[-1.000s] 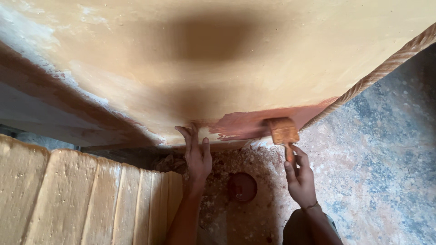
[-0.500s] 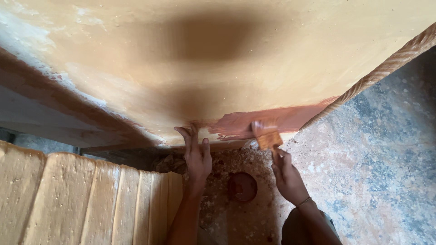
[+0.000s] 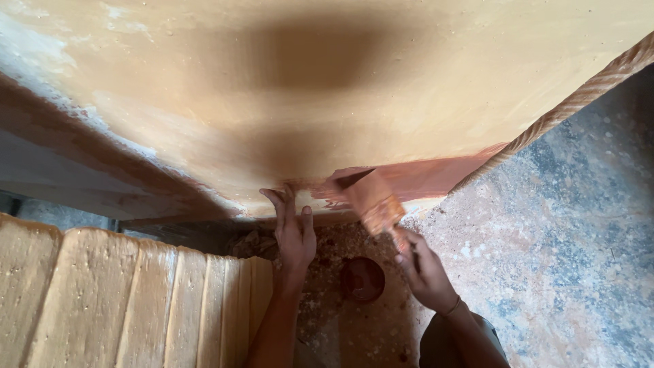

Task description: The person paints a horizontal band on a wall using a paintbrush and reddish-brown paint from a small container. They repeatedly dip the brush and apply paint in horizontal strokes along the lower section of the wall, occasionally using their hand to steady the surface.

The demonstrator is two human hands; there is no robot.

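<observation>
I see my right hand (image 3: 426, 269) closed round the paintbrush (image 3: 371, 197), bristles on the wooden panel (image 3: 340, 88); my left hand (image 3: 294, 232) lies open against it. A small bowl (image 3: 362, 278) holds dark stain.

left hand (image 3: 294, 235) on panel (image 3: 354, 88) edge; brush (image 3: 371, 201) right of it; bowl (image 3: 362, 278) below, between hands

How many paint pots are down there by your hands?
1: a small dark round pot sits on the floor between the left hand and right hand. Others may be hidden.
</observation>
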